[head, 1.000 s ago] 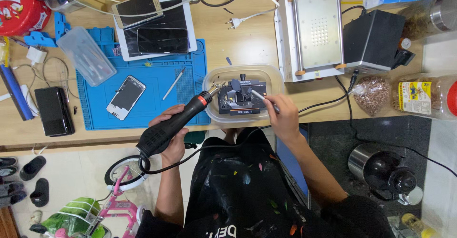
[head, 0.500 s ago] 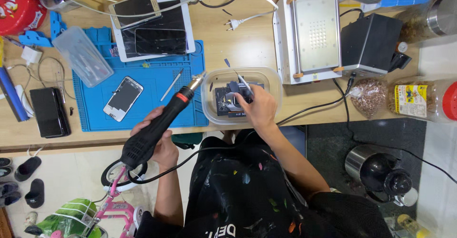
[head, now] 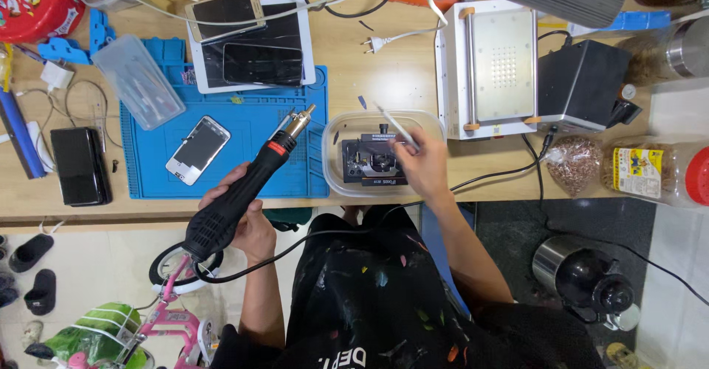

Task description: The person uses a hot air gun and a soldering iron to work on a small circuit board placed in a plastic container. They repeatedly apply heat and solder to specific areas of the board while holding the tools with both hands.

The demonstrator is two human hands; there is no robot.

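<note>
My left hand (head: 247,214) grips a black hot air gun (head: 247,188) with a red ring and a metal nozzle. The nozzle points up and right over the blue work mat (head: 251,129). My right hand (head: 421,166) holds thin tweezers (head: 395,127) over a clear plastic container (head: 336,184). Inside the container sits a black holder jig (head: 373,164) just left of my right hand. A black cable runs from the gun down past my lap.
A white phone (head: 197,149) lies on the mat, with a tablet (head: 255,44) and more phones behind it. A white hot plate machine (head: 491,66) and a black box (head: 580,84) stand to the right. A black wallet (head: 77,166) lies at the left. A kettle (head: 583,277) stands on the floor.
My left hand swung the hot air gun away from the container, left and back over the mat. My right hand stayed over the container and lifted the tweezers slightly.
</note>
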